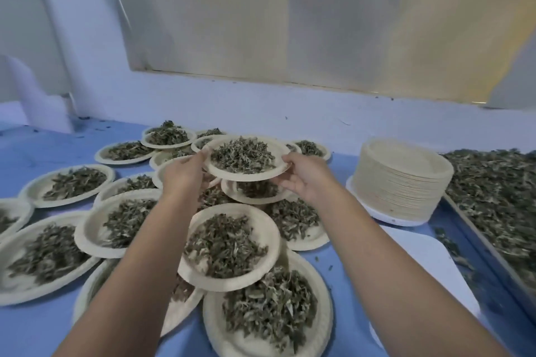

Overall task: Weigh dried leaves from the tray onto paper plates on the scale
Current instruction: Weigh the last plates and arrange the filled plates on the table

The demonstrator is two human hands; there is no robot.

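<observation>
- Blue tabletop [34, 333] runs back to a pale wall [261, 104], with a large beige panel [290, 23] above it.
- Toward the right, a stack of empty plates [401, 180] sits on a white disc [385, 216].
- Left of the stack, the held plate [246, 177] hangs in the air with a mound of dried leaves [242, 155] on it, above another filled plate [252, 197].
- At the plate's far side from the stack, the left hand [184, 172] grips the rim, thumb on top and fingers tucked beneath.
- On the side nearer the stack, the right hand [304, 177] pinches the rim: thumb tip on the edge, fingers curled under.
- So the plate sits between the two thumbs, and the leaves touch neither hand.
- Left of and in front of the stack, many filled plates [229, 246] overlap across the table.
- Right of the stack lies the tray [493, 252], heaped with loose leaves [493, 191].
- Just in front of the stack is a flat white board [420, 264].
</observation>
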